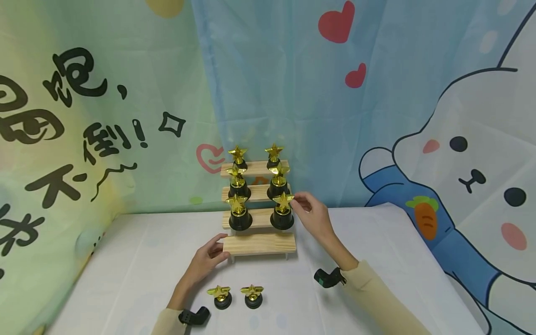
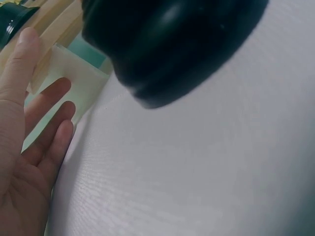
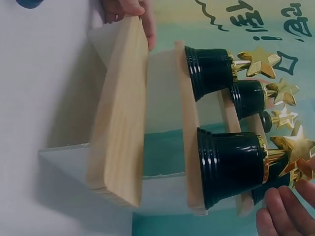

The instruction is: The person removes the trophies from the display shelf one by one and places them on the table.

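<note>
A wooden stepped display stand (image 1: pixel 259 244) has gold star trophies with black bases standing in pairs on its three upper steps. My left hand (image 1: pixel 207 257) holds the left end of the lowest board, thumb on the wood (image 2: pixel 42 73) and the other fingers below it by the pale side support. At the right, my right hand (image 1: pixel 311 215) pinches the star of the front right trophy (image 1: pixel 282 217), whose base sits on the second step up. The thumb and fingertips meet the gold star (image 3: pixel 294 147) in the right wrist view. The lowest board bears no trophy.
Two more star trophies, one at left (image 1: pixel 223 300) and one at right (image 1: pixel 253 300), stand on the white tablecloth (image 1: pixel 293 298) before the stand. A printed cloth backdrop (image 1: pixel 272 83) hangs right behind the table. One dark base (image 2: pixel 172 44) looms large in the left wrist view.
</note>
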`<state>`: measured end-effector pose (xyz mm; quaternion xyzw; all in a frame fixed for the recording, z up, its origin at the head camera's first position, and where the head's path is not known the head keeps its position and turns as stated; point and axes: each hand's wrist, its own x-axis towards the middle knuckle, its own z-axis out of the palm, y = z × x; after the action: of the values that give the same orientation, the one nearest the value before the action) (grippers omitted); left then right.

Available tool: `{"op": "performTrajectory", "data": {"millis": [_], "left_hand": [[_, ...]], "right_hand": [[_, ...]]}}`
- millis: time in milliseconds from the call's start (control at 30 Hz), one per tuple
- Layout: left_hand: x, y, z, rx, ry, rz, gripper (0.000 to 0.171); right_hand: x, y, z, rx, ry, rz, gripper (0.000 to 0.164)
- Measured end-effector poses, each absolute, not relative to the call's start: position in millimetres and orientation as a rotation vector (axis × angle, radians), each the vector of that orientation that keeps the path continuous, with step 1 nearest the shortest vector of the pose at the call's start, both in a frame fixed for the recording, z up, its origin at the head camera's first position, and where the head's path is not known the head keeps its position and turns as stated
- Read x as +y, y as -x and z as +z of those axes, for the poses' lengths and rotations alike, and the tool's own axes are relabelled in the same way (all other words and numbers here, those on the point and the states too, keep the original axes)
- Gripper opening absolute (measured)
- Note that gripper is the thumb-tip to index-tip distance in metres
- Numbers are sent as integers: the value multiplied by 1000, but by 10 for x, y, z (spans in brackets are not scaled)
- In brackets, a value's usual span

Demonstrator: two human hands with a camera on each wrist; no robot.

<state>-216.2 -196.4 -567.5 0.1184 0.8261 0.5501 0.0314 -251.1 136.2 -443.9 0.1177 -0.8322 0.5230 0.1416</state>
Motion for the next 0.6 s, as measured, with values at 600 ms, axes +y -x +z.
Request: {"op": "performTrajectory", "data": {"millis": [600], "left_hand": [[-1959, 2170, -5673, 2561, -363, 1686, 62]], "right_hand": [[1316, 2522, -4381, -2395, -397, 1479, 27]]}}
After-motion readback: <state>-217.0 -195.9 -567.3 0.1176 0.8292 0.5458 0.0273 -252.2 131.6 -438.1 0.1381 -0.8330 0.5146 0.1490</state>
